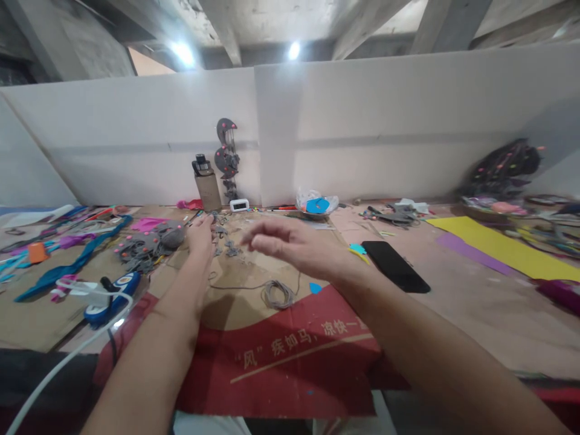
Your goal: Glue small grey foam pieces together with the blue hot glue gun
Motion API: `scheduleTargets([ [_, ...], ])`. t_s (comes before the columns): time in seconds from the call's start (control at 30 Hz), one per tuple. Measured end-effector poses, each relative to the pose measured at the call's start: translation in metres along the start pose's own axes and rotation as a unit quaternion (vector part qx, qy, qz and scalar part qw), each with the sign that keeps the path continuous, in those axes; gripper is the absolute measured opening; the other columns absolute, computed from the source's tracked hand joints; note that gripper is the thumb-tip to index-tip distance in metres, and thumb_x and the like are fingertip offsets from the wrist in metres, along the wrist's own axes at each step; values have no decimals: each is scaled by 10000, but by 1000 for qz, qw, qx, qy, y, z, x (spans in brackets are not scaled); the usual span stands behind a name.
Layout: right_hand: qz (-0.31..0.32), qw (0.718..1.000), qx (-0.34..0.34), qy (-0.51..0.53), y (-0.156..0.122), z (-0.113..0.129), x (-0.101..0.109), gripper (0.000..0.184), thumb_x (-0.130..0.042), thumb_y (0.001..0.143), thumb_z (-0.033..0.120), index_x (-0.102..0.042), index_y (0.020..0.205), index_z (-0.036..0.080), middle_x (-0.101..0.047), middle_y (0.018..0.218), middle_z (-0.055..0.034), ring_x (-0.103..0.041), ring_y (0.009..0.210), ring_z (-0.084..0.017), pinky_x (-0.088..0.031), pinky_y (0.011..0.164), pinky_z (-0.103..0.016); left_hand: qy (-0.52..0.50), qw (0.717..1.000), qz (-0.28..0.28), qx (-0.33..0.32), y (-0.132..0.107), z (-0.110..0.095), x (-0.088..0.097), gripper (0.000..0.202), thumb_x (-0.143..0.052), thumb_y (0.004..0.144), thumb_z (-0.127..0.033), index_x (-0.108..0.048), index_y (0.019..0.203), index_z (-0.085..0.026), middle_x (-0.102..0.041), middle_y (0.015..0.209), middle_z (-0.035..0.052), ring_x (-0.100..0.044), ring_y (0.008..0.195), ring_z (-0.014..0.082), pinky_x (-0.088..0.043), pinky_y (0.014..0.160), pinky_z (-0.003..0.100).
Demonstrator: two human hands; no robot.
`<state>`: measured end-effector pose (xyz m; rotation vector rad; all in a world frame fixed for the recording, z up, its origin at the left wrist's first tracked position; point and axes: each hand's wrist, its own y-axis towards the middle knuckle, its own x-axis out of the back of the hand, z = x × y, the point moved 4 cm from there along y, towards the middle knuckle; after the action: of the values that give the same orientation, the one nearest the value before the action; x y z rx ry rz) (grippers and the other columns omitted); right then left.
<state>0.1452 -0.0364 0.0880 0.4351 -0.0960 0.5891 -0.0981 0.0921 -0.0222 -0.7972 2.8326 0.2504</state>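
My left hand [202, 234] reaches to the far side of the cardboard sheet, its fingers closed at small grey bits; what they hold is too small to make out. My right hand [285, 241] hovers over the middle of the sheet, fingers stretched and slightly curved, thumb apart, with nothing seen in it. Between the hands lie small grey flower-like pieces [232, 248]. Closer to me rests a coil of grey cord [277, 295], one end trailing left. The red-and-tan cardboard sheet [290, 386] lies under all of these.
To the left are a grey piece with pink pins [156, 244] and a blue power strip [113, 299] with a white cable. A bottle [207, 184] and small white clock [239, 205] stand by the wall. At right lie a black phone [395, 266] and yellow sheet [507, 248].
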Motion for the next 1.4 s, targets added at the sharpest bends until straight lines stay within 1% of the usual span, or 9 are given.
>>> scheduleTargets([
  [0.07, -14, 995, 14, -97, -3, -6, 10, 227, -568, 781, 432, -643, 778, 218, -601, 746, -1, -518, 708, -148, -378, 612, -262, -33, 999, -4, 2, -2, -3, -1, 139, -625, 689, -222, -507, 686, -148, -511, 570, -48, -359, 429, 21, -234, 391, 156],
  [0.2, -208, 935, -16, -287, -6, -59, 53, 246, -486, 832, 400, -604, 760, 196, -606, 736, -39, -521, 707, -170, -360, 654, -302, -114, 992, 46, 9, -10, -13, -12, 163, -684, 602, -215, -558, 673, -140, -523, 576, -37, -391, 425, 20, -236, 377, 150],
  [0.33, -209, 892, -173, -363, -12, -135, 70, 207, -689, 613, 265, -498, 554, 212, -541, 585, -58, -534, 678, -224, -366, 653, -352, -129, 987, 99, -5, -25, -24, -24, 219, -733, 561, -236, -591, 697, -141, -539, 590, -41, -417, 437, 21, -265, 385, 147],
  [0.47, -221, 892, -198, -341, -15, -167, 67, 298, -651, 511, 78, -402, 469, 236, -542, 565, -72, -560, 714, -259, -383, 672, -378, -134, 982, 130, -11, -41, -31, -36, 254, -756, 551, -249, -616, 735, -144, -542, 585, -43, -425, 442, 25, -271, 392, 147],
  [0.6, -199, 911, -220, -286, -10, -170, 67, 173, -658, 548, 190, -495, 501, 226, -532, 496, -16, -535, 577, -209, -397, 564, -335, -112, 982, 152, -5, -54, -30, -46, 251, -767, 553, -260, -629, 726, -142, -515, 542, -45, -425, 444, 32, -273, 401, 154],
  [0.7, -232, 937, -192, -179, -9, -160, 67, 136, -611, 626, 282, -602, 741, 209, -622, 658, -7, -558, 638, -188, -427, 589, -312, -109, 979, 170, 19, -60, -24, -53, 265, -788, 532, -267, -627, 695, -133, -511, 538, -41, -411, 442, 27, -242, 391, 156],
  [0.83, -288, 949, -106, -72, -14, -132, 59, 269, -547, 678, 263, -532, 939, 198, -600, 780, -1, -565, 669, -160, -453, 636, -302, -107, 978, 169, 51, -67, -14, -59, 267, -791, 517, -263, -621, 670, -125, -560, 609, -17, -405, 451, 19, -231, 385, 160],
  [0.97, -233, 971, -42, 19, -18, -111, 43, 250, -528, 743, 279, -499, 982, 211, -568, 873, -11, -575, 656, -140, -481, 665, -313, -96, 978, 176, 61, -74, -10, -63, 250, -783, 536, -268, -625, 663, -123, -541, 582, -20, -398, 453, 24, -243, 392, 163],
  [1.4, -213, 971, -15, -103, -21, -114, 36, 265, -549, 788, 294, -549, 1043, 223, -613, 888, -44, -535, 704, -172, -445, 628, -303, -78, 982, 165, 46, -80, -10, -65, 277, -792, 522, -280, -628, 682, -125, -500, 557, -38, -392, 468, 33, -242, 419, 174],
])
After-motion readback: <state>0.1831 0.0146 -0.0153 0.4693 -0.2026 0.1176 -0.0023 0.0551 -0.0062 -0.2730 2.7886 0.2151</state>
